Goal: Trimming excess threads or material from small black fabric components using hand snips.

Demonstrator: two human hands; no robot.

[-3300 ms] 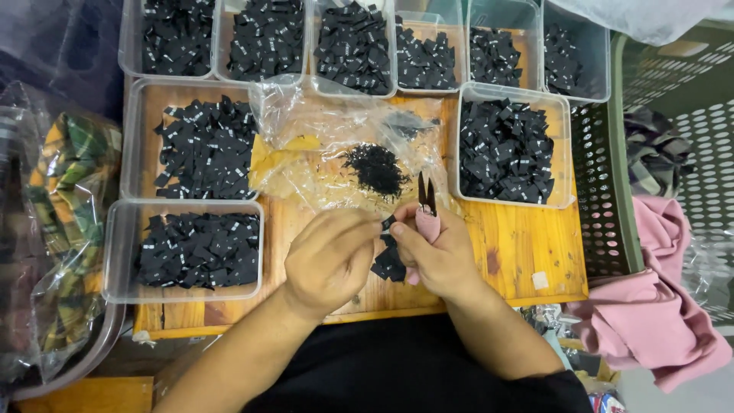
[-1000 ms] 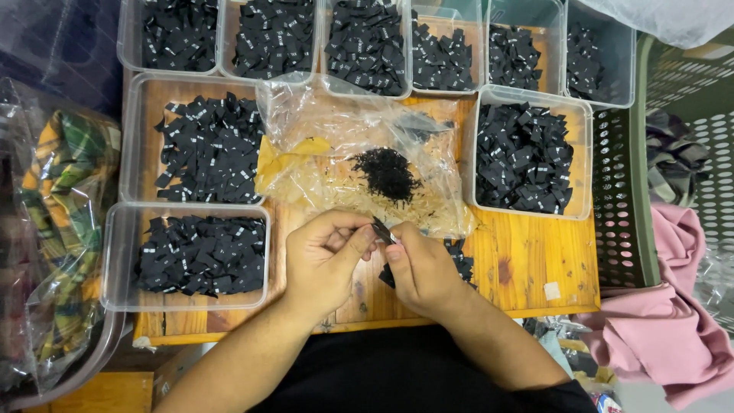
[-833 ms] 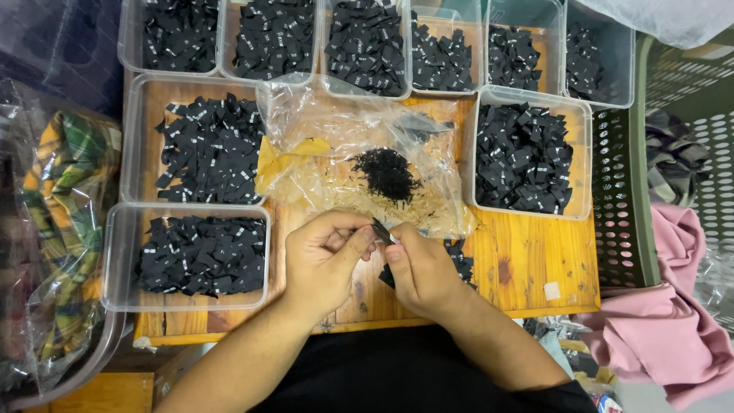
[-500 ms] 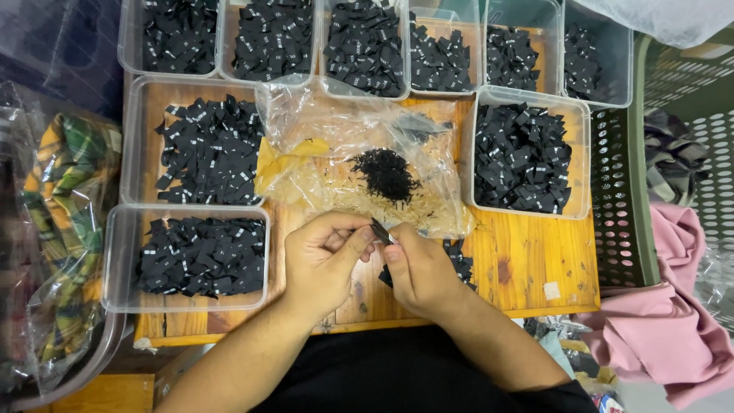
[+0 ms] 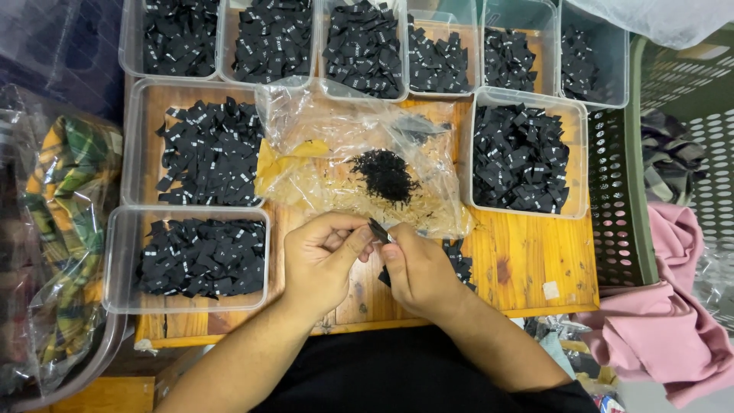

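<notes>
Nine clear tubs (image 5: 187,306) of black labels are counted; one label (image 5: 380,230) stays pinched by both hands' fingers (image 5: 358,242), unmoved.

Small black woven labels with white marks are being kept in clear plastic tubs (image 5: 187,264) around the wooden board. One black label (image 5: 380,230) is being pinched between the left hand (image 5: 325,260) and right hand (image 5: 420,268). A crumpled clear bag (image 5: 359,164) is lying open behind them, and a plaid-filled bag (image 5: 65,229) is being kept at far left.
</notes>
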